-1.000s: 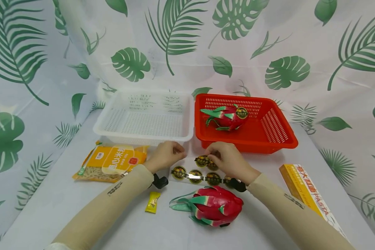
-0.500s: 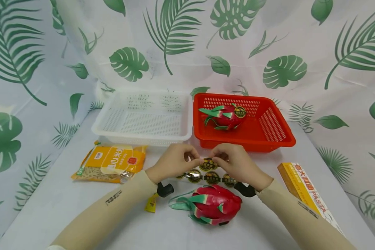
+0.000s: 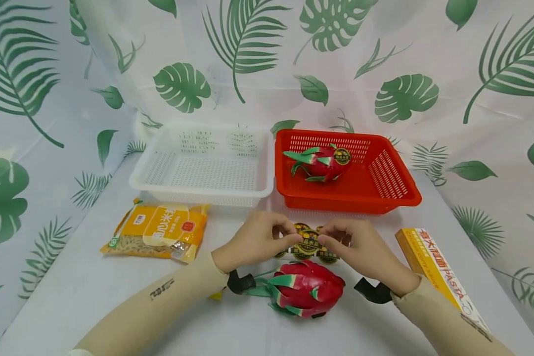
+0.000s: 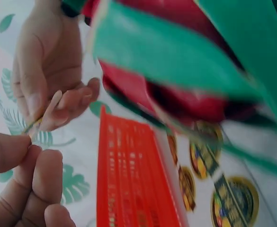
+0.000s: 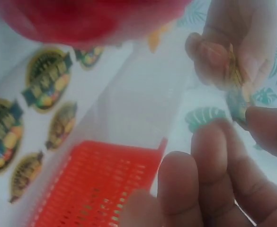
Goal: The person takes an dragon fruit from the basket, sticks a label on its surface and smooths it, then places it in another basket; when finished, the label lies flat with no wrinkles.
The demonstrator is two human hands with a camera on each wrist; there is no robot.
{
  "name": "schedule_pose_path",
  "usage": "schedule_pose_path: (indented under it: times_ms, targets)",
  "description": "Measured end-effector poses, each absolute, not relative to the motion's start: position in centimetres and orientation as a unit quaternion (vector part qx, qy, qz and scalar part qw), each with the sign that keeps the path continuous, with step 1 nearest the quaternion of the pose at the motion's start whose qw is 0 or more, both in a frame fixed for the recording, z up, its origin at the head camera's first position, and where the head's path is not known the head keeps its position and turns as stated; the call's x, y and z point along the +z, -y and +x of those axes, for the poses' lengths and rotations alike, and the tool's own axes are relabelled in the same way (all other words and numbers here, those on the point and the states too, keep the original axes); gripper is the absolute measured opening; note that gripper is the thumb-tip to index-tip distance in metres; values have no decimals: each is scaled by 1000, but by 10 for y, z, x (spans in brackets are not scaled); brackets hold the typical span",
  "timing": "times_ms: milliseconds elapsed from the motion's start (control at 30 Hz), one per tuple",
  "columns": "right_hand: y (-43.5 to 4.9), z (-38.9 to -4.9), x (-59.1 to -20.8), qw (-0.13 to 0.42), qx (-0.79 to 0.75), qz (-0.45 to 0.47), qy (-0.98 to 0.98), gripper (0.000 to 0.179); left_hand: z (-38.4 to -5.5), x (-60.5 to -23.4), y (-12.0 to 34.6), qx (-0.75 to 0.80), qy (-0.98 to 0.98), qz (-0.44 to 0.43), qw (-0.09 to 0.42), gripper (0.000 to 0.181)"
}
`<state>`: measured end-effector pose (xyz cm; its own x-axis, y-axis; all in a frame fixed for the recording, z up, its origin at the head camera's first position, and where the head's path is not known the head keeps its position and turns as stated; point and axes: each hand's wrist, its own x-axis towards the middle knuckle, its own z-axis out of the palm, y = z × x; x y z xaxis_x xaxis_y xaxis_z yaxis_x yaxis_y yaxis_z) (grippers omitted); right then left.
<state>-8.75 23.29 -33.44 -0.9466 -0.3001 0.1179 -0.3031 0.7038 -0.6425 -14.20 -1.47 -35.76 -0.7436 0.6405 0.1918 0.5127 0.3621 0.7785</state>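
A round black-and-gold fruit sticker (image 3: 310, 242) is pinched edge to edge between both hands. My left hand (image 3: 267, 237) grips its left side with thumb and forefinger, and my right hand (image 3: 362, 247) grips the right side likewise. Under the hands lies the white sheet (image 4: 202, 208) of similar round stickers, partly covered in the head view. Just nearer than the sheet rests a red dragon fruit (image 3: 310, 290) with green scales, no sticker visible on its upper side. Another dragon fruit (image 3: 322, 165), wearing such a sticker, sits inside the red basket (image 3: 347, 203).
Left of the red basket stands a white basket (image 3: 200, 193). An orange pasta bag (image 3: 155, 230) lies at the left, and a pasta box (image 3: 440, 277) lies at the right. A yellow wrapped packet (image 3: 216, 295) is mostly hidden by the left forearm.
My left hand has moved right to meet my right hand at the sticker. Both hands now hold the sticker, nearer to me and further right, its face turned towards the head camera.
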Motion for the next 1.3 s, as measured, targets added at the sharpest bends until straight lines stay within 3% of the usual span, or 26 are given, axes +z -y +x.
schedule_pose_path:
  times_ms: [300, 533, 767, 967, 1300]
  targets:
    - [-243, -61, -337, -71, 372, 115, 918, 10, -127, -355, 2, 429, -821, 354, 129, 16]
    - [-243, -52, -344, -108, 364, 146, 914, 17, -121, -354, -2, 359, -834, 379, 178, 25]
    - [-239, -51, -344, -127, 337, 150, 921, 20, -118, -353, -3, 327, -851, 366, 188, 29]
    - [-234, -52, -343, -112, 287, 143, 941, 32, -119, -356, -4, 301, -859, 365, 195, 34]
    - [-243, -55, -351, -147, 334, 139, 921, 31, -121, -359, -4, 296, -858, 364, 212, 41]
